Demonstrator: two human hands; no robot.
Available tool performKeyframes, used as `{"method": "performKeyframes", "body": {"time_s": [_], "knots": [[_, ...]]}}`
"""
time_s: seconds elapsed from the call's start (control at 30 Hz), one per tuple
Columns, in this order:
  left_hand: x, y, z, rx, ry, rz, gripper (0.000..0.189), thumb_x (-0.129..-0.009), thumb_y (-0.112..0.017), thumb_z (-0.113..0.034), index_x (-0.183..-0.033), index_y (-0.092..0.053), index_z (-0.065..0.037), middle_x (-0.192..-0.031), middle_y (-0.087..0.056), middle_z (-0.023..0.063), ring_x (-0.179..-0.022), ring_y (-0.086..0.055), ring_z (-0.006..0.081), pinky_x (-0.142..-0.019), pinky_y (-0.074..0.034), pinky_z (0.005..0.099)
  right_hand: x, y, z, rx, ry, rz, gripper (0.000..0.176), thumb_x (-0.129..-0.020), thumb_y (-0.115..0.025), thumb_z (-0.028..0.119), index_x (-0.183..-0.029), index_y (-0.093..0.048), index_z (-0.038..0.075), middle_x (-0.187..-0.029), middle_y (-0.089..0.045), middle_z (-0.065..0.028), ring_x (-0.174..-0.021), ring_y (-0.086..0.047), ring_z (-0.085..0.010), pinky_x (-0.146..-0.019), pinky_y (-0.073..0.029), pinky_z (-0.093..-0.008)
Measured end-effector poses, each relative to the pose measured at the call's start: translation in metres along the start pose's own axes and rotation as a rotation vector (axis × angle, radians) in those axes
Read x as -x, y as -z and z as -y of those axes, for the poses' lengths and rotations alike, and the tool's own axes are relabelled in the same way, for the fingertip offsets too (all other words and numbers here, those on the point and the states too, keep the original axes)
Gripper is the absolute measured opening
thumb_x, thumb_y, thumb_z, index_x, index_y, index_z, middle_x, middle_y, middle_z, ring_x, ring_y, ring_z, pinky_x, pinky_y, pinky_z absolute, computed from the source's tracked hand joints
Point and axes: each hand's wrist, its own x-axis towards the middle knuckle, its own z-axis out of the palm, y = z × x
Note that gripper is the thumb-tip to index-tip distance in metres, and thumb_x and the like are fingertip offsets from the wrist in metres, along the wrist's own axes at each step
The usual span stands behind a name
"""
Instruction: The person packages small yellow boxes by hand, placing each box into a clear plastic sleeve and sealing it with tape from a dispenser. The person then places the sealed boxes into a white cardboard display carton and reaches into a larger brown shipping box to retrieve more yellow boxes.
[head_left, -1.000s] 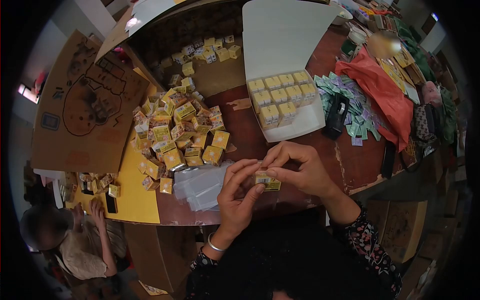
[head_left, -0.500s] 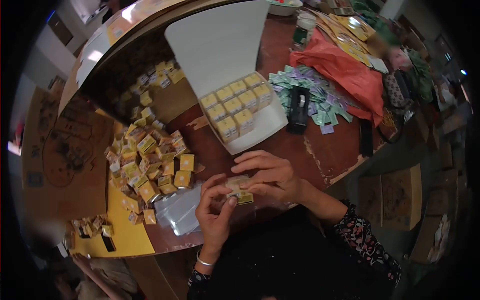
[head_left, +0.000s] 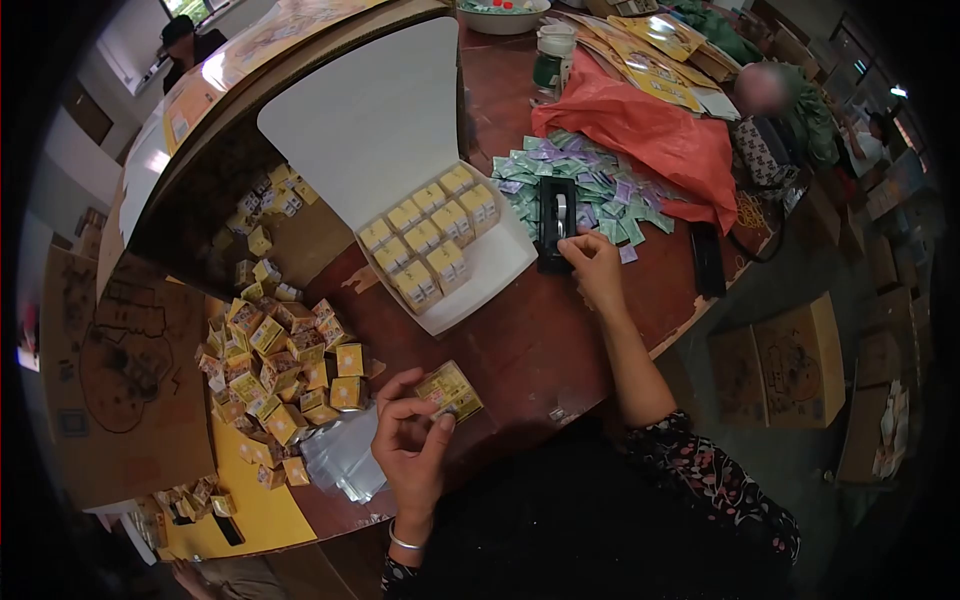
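Observation:
My left hand (head_left: 412,440) holds a small yellow box (head_left: 449,391) by its near edge, just above the brown table (head_left: 540,340). My right hand (head_left: 593,267) is stretched out to the black tape dispenser (head_left: 556,224), with its fingertips on the dispenser's near end. Behind the dispenser lies a spread of green and purple sachets (head_left: 590,190). To its left stands an open white carton (head_left: 470,265), and several yellow boxes (head_left: 430,235) stand in rows in it.
A heap of loose yellow boxes (head_left: 280,360) lies left, beside clear plastic sleeves (head_left: 345,455). A large cardboard box (head_left: 260,190) holds more. An orange bag (head_left: 650,140) lies behind the sachets. A person sits at the far right (head_left: 775,110). Cardboard cartons (head_left: 790,360) stand on the floor.
My right hand has let go of the small yellow box and reached forward to the tape dispenser. The left hand alone now holds the box. My view has swung right.

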Motion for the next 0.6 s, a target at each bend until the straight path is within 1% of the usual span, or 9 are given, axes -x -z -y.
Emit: {"method": "performKeyframes", "body": {"time_s": [0.07,0.13,0.23,0.33,0.4,0.47,0.5,0.57,0.6], "knots": [[0.002,0.0,-0.002,0.011,0.002,-0.01,0.023,-0.088,-0.072,0.009,-0.107,-0.063,-0.002,-0.145,-0.044,0.0155,-0.125,-0.053,0.0216,-0.103,-0.052,0.0385,-0.002,-0.005,-0.006,-0.093,-0.015,-0.02,0.021,-0.093,-0.076,0.022,-0.095,-0.075,0.001,-0.147,-0.053,-0.0147,-0.083,-0.067,-0.0121,-0.063,-0.053,-0.0258],[0.003,0.001,-0.002,0.022,0.006,-0.014,0.023,-0.089,-0.072,0.009,-0.108,-0.063,-0.002,-0.145,-0.044,0.0157,-0.125,-0.053,0.0215,-0.103,-0.052,0.0382,0.006,-0.008,0.009,-0.272,-0.063,-0.06,0.019,-0.094,-0.074,0.02,-0.092,-0.074,0.001,-0.148,-0.052,-0.016,-0.082,-0.066,-0.0116,-0.063,-0.054,-0.0256],[0.004,0.004,0.001,0.028,0.022,-0.003,0.023,-0.089,-0.071,0.009,-0.108,-0.063,-0.002,-0.145,-0.044,0.0159,-0.125,-0.053,0.0213,-0.103,-0.052,0.0379,0.015,-0.005,0.024,-0.566,-0.134,-0.05,0.018,-0.095,-0.072,0.017,-0.087,-0.072,0.0,-0.149,-0.051,-0.0175,-0.09,-0.067,-0.013,-0.067,-0.055,-0.0249],[0.003,0.004,0.003,0.027,0.024,0.017,0.024,-0.089,-0.071,0.009,-0.108,-0.063,-0.001,-0.145,-0.044,0.016,-0.125,-0.053,0.0214,-0.103,-0.052,0.0379,0.022,-0.008,0.012,-0.417,-0.023,-0.034,0.017,-0.094,-0.072,0.013,-0.085,-0.072,0.0,-0.148,-0.053,-0.0186,-0.104,-0.067,-0.0176,-0.078,-0.055,-0.0288],[0.001,0.001,0.003,0.035,0.013,0.007,0.024,-0.088,-0.072,0.009,-0.108,-0.062,-0.001,-0.145,-0.044,0.0161,-0.125,-0.053,0.0214,-0.103,-0.052,0.0379,0.021,-0.011,-0.005,-0.124,0.17,-0.086,0.017,-0.093,-0.074,0.013,-0.084,-0.072,-0.001,-0.146,-0.054,-0.0202,-0.112,-0.066,-0.02,-0.086,-0.053,-0.0311],[0.0,0.002,0.006,0.02,-0.04,0.008,0.024,-0.088,-0.072,0.009,-0.108,-0.062,-0.001,-0.145,-0.044,0.0161,-0.125,-0.053,0.0216,-0.103,-0.052,0.0381,0.029,-0.014,-0.014,-0.077,0.208,-0.114,0.019,-0.092,-0.075,0.012,-0.083,-0.071,-0.003,-0.141,-0.059,-0.021,-0.121,-0.064,-0.0235,-0.094,-0.048,-0.0344],[0.0,0.002,0.006,0.011,-0.064,0.009,0.024,-0.088,-0.072,0.009,-0.108,-0.062,-0.001,-0.145,-0.044,0.0161,-0.125,-0.053,0.0216,-0.103,-0.052,0.0381,0.032,-0.015,-0.005,-0.101,0.189,-0.118,0.018,-0.092,-0.074,0.012,-0.083,-0.07,-0.003,-0.141,-0.059,-0.0205,-0.121,-0.064,-0.0233,-0.093,-0.049,-0.0338],[0.001,0.002,0.004,0.045,-0.04,0.002,0.024,-0.088,-0.072,0.01,-0.108,-0.062,-0.001,-0.146,-0.043,0.0158,-0.126,-0.053,0.0221,-0.104,-0.051,0.0387,0.038,-0.016,0.004,-0.149,0.148,-0.132,0.017,-0.092,-0.074,0.011,-0.085,-0.07,-0.004,-0.14,-0.059,-0.0196,-0.122,-0.063,-0.023,-0.091,-0.051,-0.0326],[0.001,0.001,0.003,0.063,-0.03,0.0,0.025,-0.088,-0.072,0.01,-0.108,-0.062,-0.001,-0.146,-0.042,0.0157,-0.126,-0.052,0.0223,-0.104,-0.051,0.039,0.039,-0.017,0.001,-0.1,0.157,-0.13,0.016,-0.092,-0.074,0.01,-0.086,-0.069,-0.004,-0.141,-0.059,-0.0192,-0.123,-0.063,-0.0228,-0.089,-0.052,-0.032]]}}
